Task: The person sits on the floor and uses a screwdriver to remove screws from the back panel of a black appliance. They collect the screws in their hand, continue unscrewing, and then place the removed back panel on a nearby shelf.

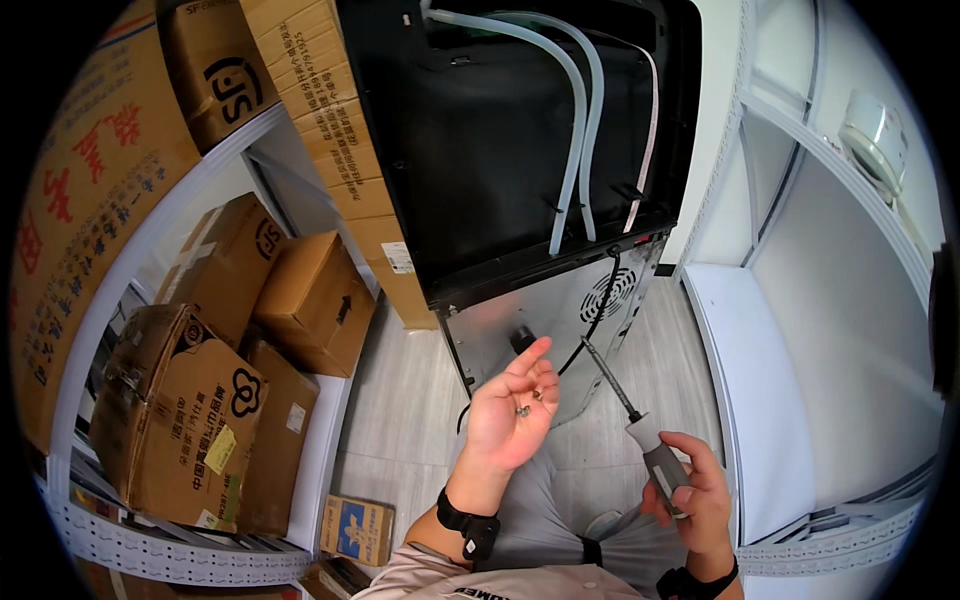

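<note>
My left hand (500,425) is turned palm up and cupped, with a few small metal screws (523,410) lying in the palm and by the curled fingers. A screwdriver (657,462) with a grey handle and a long dark shaft is gripped in my right hand (704,492), its tip pointing up and left. Both hands are in front of a tall black appliance (460,150) whose lower part is a silver metal panel (525,312). The screwdriver tip overlaps the lower panel in view; whether it touches cannot be told. A black round fitting (522,338) juts from the panel just beyond my left fingertips.
Two pale tubes (577,120) run down the appliance's back, and a black cord (605,305) hangs past a round vent. Cardboard boxes (180,420) fill the left shelf. A white shelf (750,400) stands on the right. A small box (357,530) lies at lower left.
</note>
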Demonstrator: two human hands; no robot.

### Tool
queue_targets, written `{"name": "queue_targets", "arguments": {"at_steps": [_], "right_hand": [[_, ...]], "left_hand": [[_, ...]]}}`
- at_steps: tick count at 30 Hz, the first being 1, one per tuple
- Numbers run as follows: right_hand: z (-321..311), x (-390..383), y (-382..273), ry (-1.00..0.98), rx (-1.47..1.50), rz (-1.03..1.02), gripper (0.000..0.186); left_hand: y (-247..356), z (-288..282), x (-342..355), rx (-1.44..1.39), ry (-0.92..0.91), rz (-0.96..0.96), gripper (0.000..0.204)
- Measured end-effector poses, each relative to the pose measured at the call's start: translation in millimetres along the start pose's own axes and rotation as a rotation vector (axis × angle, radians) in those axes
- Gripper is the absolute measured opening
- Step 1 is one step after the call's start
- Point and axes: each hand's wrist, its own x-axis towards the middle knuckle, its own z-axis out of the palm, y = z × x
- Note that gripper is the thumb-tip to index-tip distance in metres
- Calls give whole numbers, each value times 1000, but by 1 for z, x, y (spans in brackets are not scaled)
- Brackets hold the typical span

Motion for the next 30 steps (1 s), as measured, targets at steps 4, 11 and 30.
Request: {"name": "queue_targets", "arguments": {"at_steps": [4, 11, 30], "right_hand": [[-19, -8, 9, -4, 25, -70, 63], [-50, -23, 18, -10, 17, -1, 61], [-118, -24, 54, -142, -67, -62, 55]], "left_hand": [[-17, -16, 5, 81, 145, -15, 52], [-51, -13, 16, 245, 250, -41, 47], [-109, -23, 41, 474, 305, -79, 20]]}}
